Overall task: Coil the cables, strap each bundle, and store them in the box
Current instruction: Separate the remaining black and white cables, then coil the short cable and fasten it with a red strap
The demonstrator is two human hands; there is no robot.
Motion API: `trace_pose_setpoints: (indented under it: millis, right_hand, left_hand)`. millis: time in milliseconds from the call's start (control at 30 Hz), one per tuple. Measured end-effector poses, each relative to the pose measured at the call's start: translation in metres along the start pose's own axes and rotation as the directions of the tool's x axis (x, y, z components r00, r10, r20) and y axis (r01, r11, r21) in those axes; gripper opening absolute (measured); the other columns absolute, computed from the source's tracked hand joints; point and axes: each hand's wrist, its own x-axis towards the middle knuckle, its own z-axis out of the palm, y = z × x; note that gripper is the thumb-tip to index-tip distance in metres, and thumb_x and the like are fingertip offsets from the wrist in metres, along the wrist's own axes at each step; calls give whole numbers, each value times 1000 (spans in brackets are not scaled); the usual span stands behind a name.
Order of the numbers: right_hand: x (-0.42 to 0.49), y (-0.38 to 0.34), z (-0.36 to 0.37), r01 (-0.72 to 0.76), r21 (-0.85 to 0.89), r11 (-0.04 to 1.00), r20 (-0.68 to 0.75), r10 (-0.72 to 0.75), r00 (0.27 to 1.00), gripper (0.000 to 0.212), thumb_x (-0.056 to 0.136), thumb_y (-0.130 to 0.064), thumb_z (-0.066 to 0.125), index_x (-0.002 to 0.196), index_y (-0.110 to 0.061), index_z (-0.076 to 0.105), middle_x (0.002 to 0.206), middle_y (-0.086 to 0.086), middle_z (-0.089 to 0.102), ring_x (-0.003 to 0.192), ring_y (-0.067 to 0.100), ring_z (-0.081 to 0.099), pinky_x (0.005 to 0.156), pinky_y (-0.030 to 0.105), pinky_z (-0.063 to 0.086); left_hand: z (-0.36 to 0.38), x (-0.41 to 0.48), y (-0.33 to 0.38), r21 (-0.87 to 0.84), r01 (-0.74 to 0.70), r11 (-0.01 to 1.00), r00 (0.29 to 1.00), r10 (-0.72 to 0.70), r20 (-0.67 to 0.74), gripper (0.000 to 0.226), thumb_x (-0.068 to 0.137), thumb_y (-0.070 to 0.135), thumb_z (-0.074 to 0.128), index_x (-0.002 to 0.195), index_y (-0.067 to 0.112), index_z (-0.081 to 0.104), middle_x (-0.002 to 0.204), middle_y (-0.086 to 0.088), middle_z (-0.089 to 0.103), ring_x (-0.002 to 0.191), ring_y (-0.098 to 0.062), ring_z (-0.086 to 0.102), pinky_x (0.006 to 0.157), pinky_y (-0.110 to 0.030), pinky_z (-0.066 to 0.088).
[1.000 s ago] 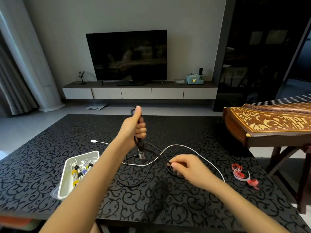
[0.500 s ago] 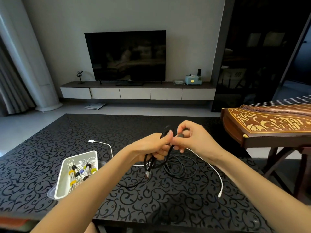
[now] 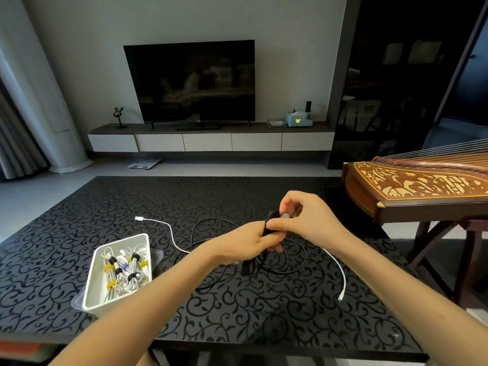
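Note:
A black cable lies partly looped on the patterned black table, and its gathered coils hang from my left hand. My right hand pinches the top of the same cable against the left fingers, just above the table's middle. A white cable runs loose across the table, one plug at the back left and the other near the front right. At the left stands a white box holding several strapped white cable bundles.
A brown stringed instrument on a wooden stand juts over the table's right side. Beyond the table are a TV and a low cabinet. The box's clear lid sits under it.
My right hand came up from the table with a loop of black cable and joined the left hand. The left hand dropped and turned. The red straps at the right are out of sight.

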Motion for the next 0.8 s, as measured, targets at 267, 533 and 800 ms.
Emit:
trace_pose_setpoints:
  millis: [267, 533, 800]
  right_hand:
    - [-17, 4, 2, -152, 83, 985, 182, 135, 974, 39, 80, -50, 67, 92, -14, 61, 61, -4, 59, 44, 10, 49, 44, 22, 37]
    - [-38, 41, 9, -294, 672, 680, 269, 146, 952, 17, 94, -15, 54, 84, 0, 56, 57, 11, 53, 37, 7, 32, 38, 17, 21]
    - [-64, 80, 22, -310, 828, 467, 218, 241, 946, 11, 87, -12, 56, 83, -3, 50, 55, 9, 48, 36, 5, 34, 37, 14, 26]
  left_hand:
    - [23, 11, -3, 191, -153, 970, 972, 182, -147, 24, 99, 19, 48, 117, 13, 63, 107, 7, 63, 90, 9, 54, 77, 0, 37]
    - [33, 14, 5, 12, -61, 998, 994, 62, -94, 47, 100, 47, 30, 88, 11, 59, 67, 5, 55, 57, -7, 46, 60, -30, 45]
    - [74, 32, -13, -506, 124, 853, 991, -78, 111, 39, 104, 30, 27, 75, 12, 47, 52, 12, 33, 48, -3, 25, 47, -15, 25]
